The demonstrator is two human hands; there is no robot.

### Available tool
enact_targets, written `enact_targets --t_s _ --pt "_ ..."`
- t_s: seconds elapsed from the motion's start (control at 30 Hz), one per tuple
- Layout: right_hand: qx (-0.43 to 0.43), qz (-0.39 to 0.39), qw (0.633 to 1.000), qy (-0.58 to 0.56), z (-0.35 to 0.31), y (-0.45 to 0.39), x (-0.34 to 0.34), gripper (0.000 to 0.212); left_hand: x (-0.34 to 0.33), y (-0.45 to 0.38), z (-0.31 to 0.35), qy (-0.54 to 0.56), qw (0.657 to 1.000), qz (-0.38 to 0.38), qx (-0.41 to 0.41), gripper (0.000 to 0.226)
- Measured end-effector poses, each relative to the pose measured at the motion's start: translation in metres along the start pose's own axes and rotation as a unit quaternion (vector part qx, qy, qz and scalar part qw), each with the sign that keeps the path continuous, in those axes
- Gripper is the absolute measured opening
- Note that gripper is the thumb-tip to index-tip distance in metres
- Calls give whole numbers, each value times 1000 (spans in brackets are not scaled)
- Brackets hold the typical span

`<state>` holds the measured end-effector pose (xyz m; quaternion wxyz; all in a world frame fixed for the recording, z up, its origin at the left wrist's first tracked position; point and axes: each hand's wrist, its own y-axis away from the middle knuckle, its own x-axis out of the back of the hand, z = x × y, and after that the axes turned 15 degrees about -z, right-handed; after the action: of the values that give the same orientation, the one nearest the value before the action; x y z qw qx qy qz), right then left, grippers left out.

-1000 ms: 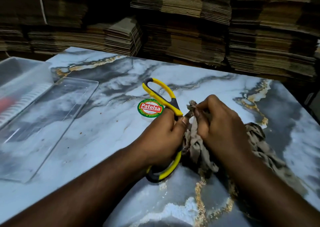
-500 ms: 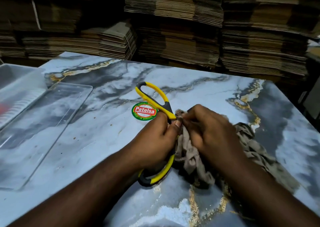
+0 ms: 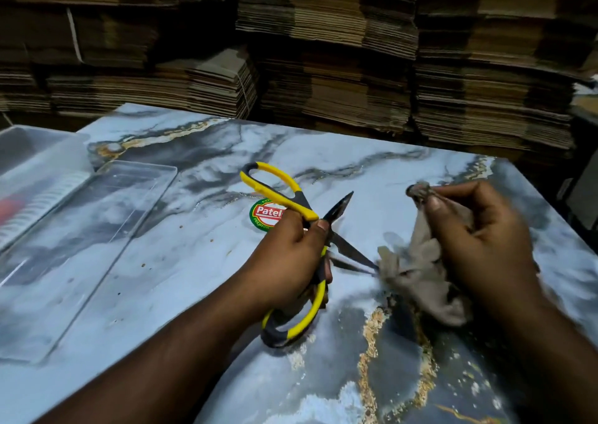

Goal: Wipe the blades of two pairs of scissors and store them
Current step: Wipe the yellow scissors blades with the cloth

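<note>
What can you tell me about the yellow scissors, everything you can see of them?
The scissors have yellow and dark grey loop handles and dark metal blades, spread wide open. The left hand grips them near the pivot, over the marble-patterned table. One blade points up and away; the other's tip reaches the grey cloth held by the right hand.

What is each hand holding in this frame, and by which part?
The left hand grips the open yellow scissors near the pivot, where handles meet blades. The right hand holds the grey cloth bunched by its upper end.
</note>
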<state>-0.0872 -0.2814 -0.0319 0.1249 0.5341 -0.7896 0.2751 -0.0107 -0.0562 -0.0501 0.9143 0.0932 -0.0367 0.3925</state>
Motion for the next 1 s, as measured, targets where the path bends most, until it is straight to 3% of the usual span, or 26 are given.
enact_targets --t_s 0.1,0.2,0.4,0.57,0.67,0.77,0.87,0.93,1.0 --pt "75 -42 995 60 -11 2 -21 26 -3 1 0 -33 999 -31 4 25" --pt "143 -71 978 136 -15 5 -53 22 -2 1 -1 -52 998 -38 -2 19" --pt "88 -25 984 155 -2 -6 -63 22 -2 3 0 -68 996 -53 -11 22" --pt "134 -31 975 177 -4 1 -73 18 -2 5 1 -101 993 -56 -23 18" --pt "44 -1 991 128 6 -12 -58 18 -2 11 5 -85 993 -73 -22 20" --pt "34 17 995 91 6 -6 -58 12 -5 8 2 -101 993 -62 -21 21" --pt "-5 87 996 26 4 -6 -50 11 -5 5 -3 -105 993 -59 -14 22" --pt "0 127 992 -12 3 -7 -41 12 -4 4 -5 -105 992 -62 -12 23" --pt "49 85 995 -24 -2 -1 -44 13 -3 2 -6 -109 992 -60 -15 22"
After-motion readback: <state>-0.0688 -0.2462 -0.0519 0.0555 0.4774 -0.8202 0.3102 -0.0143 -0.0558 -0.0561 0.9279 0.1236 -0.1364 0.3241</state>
